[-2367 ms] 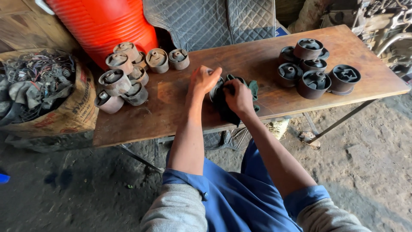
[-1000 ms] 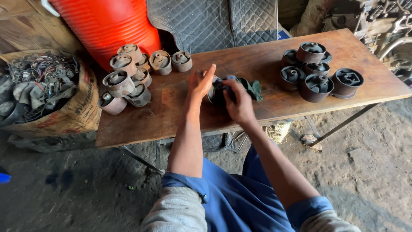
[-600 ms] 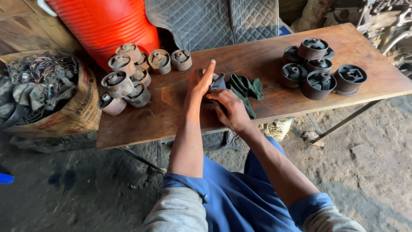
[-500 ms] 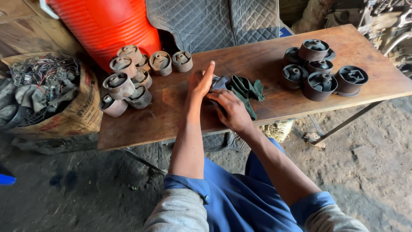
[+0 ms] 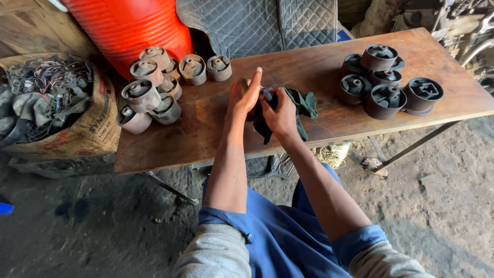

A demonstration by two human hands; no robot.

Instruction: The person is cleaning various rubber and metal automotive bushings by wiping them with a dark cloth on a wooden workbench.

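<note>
Both forearms reach far over the wooden worktop (image 5: 319, 67) and meet at its middle: the left hand (image 5: 244, 95) is almost flat and open, fingers straight and pointing far, resting against a small dark part (image 5: 266, 94), while the right hand (image 5: 280, 116) is curled closed around a dark green rag (image 5: 304, 105) wrapped on that part. On the left side I count about eight rusty round bushings (image 5: 141, 95) in a group, and on the right about six black bushings (image 5: 383, 100), one stacked on top.
</note>
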